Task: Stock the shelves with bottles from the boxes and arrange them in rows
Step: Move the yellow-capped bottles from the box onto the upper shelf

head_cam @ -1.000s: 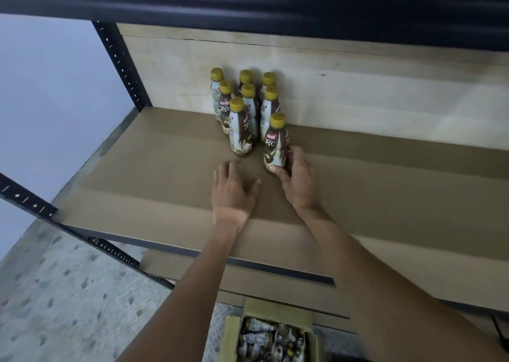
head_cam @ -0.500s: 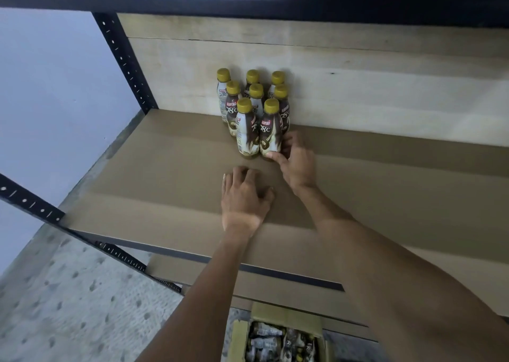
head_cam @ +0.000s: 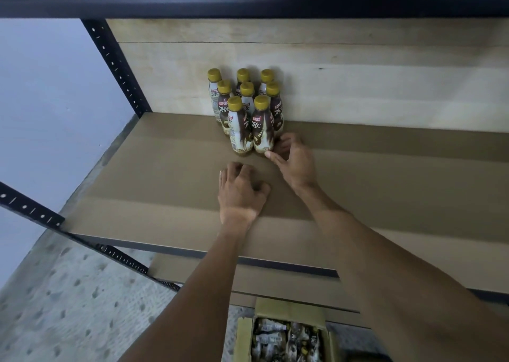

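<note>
bottles (head_cam: 247,90): eight are standing up in a tight bunch at the back of the shelf, against the back board. Three are in the back row, three in the middle row and two in front. All are wearing yellow caps.
front right bottle (head_cam: 261,130): is standing up, touching the bottle on its left.
right hand (head_cam: 296,163): is reaching to the bottom of the front right bottle. The thumb is touching it low in front, and the fingers are curling round its right side.
left hand (head_cam: 239,193): is resting on the shelf, just in front of the bunch and not touching any bottle. Its fingers are bending loosely and holding nothing.
shelf (head_cam: 385,182): is lying flat and brown under both hands.
back board (head_cam: 358,86): is standing pale behind the bottles.
post (head_cam: 115,64): is running dark, with holes, up the left back corner.
box (head_cam: 243,339): is sitting open on the floor (head_cam: 68,306) below the shelf.
spare bottles (head_cam: 289,339): are lying packed inside the box.
</note>
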